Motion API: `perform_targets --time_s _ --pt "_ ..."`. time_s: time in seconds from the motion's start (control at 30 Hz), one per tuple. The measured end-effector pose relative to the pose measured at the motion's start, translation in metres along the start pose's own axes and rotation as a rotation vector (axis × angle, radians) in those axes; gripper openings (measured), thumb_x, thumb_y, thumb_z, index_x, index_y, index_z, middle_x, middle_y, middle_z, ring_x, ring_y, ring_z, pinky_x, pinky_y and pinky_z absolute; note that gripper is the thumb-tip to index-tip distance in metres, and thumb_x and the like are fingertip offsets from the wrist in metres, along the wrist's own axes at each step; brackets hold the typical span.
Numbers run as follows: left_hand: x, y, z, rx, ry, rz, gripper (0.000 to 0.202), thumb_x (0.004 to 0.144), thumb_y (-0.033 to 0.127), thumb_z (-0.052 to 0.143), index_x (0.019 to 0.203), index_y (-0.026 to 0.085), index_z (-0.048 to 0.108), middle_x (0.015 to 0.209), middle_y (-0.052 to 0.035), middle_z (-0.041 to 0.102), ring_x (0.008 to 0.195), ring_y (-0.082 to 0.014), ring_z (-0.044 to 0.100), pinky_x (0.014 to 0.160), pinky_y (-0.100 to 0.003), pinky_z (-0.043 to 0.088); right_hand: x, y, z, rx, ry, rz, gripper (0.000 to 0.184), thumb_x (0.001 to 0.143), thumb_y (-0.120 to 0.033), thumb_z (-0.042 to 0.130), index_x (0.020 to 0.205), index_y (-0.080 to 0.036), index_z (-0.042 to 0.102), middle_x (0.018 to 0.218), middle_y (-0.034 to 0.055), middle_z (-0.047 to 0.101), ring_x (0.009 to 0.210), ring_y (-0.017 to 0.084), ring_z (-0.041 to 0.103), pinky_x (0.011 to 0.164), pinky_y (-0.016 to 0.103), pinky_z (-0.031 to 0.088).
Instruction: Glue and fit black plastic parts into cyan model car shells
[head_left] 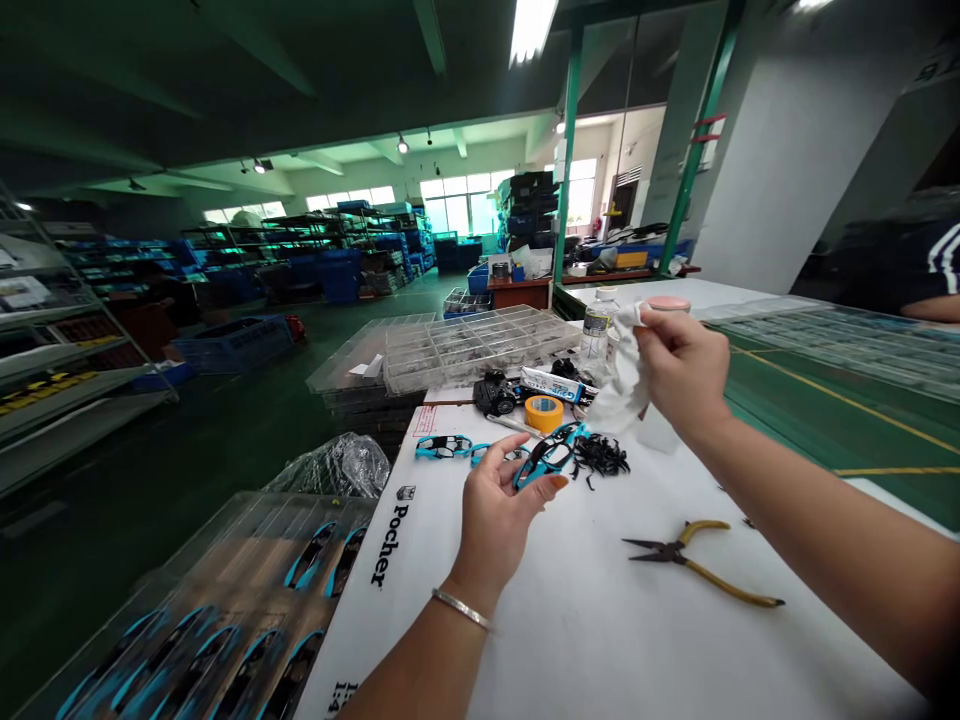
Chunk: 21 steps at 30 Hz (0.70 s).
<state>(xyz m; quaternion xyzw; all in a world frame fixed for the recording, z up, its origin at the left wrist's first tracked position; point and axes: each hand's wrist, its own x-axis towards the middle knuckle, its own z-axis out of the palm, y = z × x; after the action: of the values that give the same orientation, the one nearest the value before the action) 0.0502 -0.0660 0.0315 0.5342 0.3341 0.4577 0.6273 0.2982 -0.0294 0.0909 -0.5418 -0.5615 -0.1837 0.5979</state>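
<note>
**Left hand pinches a blue-and-black frame over the counter; right hand grips a white cloth**

The blue-and-black plastic frame (547, 458) is a slim, open, curved shell with glossy cyan bands over black. It tilts up off the white counter (570, 630), held in a narrow grip at the fingertips and thumb of the left hand (499, 525), with most of the frame sitting at 1 o'clock from the palm. A silver bangle (461, 608) circles that wrist.

The right hand (682, 370) is raised at 2 o'clock from the frame, its fingers and thumb closed on a crumpled white cloth (619, 385). The cloth's lower end hangs near the frame without clearly touching it.

A heap of small black plastic parts (600, 458) lies just beside the frame at 3 o'clock. Two similar frames (442, 447) sit at 9 o'clock, and a roll of yellow tape (544, 412) sits at 12 o'clock. Yellow-handled long-nose pliers (686, 560) lie well apart at 4 o'clock. The counter's left edge runs near the left hand at 8 o'clock, with a clear plastic tray of stacked frames (202, 640) beyond it.
</note>
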Motion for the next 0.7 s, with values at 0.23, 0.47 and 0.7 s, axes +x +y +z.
perform_targets --time_s 0.23,0.47,0.7 --pt "0.0 0.002 -0.004 -0.012 0.008 -0.015 0.068 0.071 0.04 0.081 0.127 0.015 0.052 0.098 -0.0095 0.07 0.071 -0.0143 0.067 0.062 -0.023 0.051 0.015 0.001 0.017 -0.075 -0.43 -0.013 0.024 0.067 -0.023 0.073 0.09 -0.02 0.075 0.113 0.01 0.065 0.11 0.036 0.055 0.097 0.052 0.042" --pt "-0.001 0.004 -0.002 -0.033 -0.009 -0.008 0.07 0.069 0.041 0.082 0.127 0.014 0.053 0.096 -0.0095 0.071 0.07 -0.0146 0.067 0.061 -0.023 0.051 -0.046 -0.033 -0.017 0.12 -0.674 0.185 0.031 0.088 -0.049 0.06 0.088 -0.019 0.07 0.088 0.007 0.069 0.081 0.025 0.064 0.073 0.036 0.05" --pt "-0.011 0.001 0.006 -0.055 -0.114 0.068 0.066 0.07 0.036 0.084 0.125 0.017 0.053 0.1 -0.0079 0.072 0.079 -0.0141 0.067 0.067 -0.02 0.051 -0.096 -0.069 -0.032 0.83 -0.852 0.662 0.041 0.089 -0.047 0.068 0.121 -0.021 0.062 0.122 0.0075 0.063 0.112 0.022 0.058 0.098 0.032 0.046"
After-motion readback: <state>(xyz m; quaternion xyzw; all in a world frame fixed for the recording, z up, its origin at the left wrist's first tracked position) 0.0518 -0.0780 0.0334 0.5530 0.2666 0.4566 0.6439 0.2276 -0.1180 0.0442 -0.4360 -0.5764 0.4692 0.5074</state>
